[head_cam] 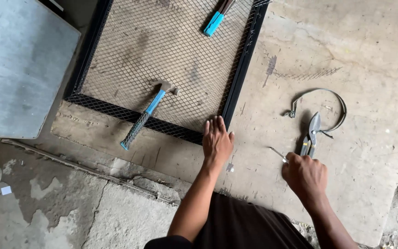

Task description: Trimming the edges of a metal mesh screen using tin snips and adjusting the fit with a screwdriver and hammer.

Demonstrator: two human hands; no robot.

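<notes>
A black metal frame (242, 69) filled with wire mesh (171, 55) is seen lying flat on a worn board (369, 152) set over a cracked concrete floor (70, 212). The frame acts as the only enclosure in view; within its border, on the mesh, a hammer (147, 113) with a blue and grey handle is laid, its head toward the middle and its grip end crossing the near frame rail. A second blue-handled tool (215, 20) is observed on the mesh near the far edge; its working end is cut off by the picture border.

The left hand (217, 140) is placed palm down at the near right corner of the frame, fingers extended and held close together, tips touching the frame rail.

The right hand (305, 175) is closed in a loose fist on the board, well apart from the frame. A thin metal piece (277, 153) projects from between thumb and forefinger; the exact grip cannot be told. Tin snips (312, 133) lie just beyond the knuckles, blades pointing away, whether touched cannot be told. A curved metal strap (328, 103) is noted beside the snips. A grey sheet (19, 64) lies left of the frame.
</notes>
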